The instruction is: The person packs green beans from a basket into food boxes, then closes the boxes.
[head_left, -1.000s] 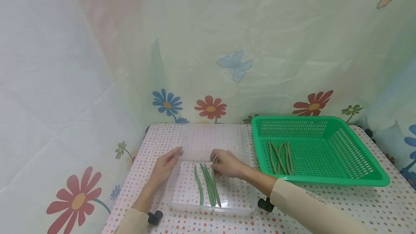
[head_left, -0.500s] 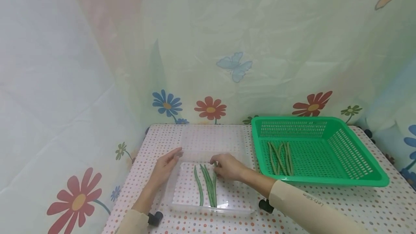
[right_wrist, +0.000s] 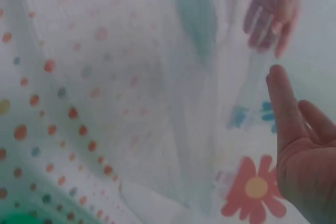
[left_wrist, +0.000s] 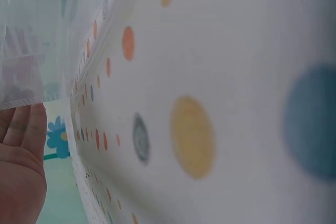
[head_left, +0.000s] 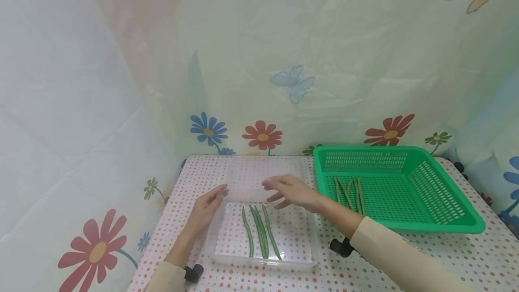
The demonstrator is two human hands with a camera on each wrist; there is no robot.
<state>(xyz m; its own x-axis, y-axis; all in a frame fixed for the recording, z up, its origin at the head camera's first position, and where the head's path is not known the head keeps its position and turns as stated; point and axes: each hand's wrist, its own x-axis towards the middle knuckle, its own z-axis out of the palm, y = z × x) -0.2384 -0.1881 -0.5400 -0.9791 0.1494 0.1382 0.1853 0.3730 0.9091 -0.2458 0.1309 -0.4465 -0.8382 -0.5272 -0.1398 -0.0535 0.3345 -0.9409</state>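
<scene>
A clear plastic box (head_left: 263, 262) with several green beans (head_left: 248, 233) lying lengthwise inside is in front of me in the head view. At its left rim my left hand (head_left: 204, 208) rests with relaxed fingers; in the left wrist view that hand (left_wrist: 22, 166) reaches up to the clear box wall (left_wrist: 26, 72). My right hand (head_left: 293, 193) is above the back right part of the box, fingers spread and holding nothing. The rightmost bean (head_left: 271, 233) lies just below it, apart from the hand. Straight fingers of the right hand (right_wrist: 307, 145) also show in the right wrist view.
A green plastic basket (head_left: 421, 226) stands to the right with several beans (head_left: 358, 195) in its left part, partly behind my right forearm. A clear lid-like sheet (head_left: 265, 170) lies behind the box. The dotted tablecloth (head_left: 202, 170) reaches a flowered curtain.
The right hand has let go of the rightmost bean, which now lies slanted in the box. It has risen and moved back, its fingers spreading. My left hand stays at the rim.
</scene>
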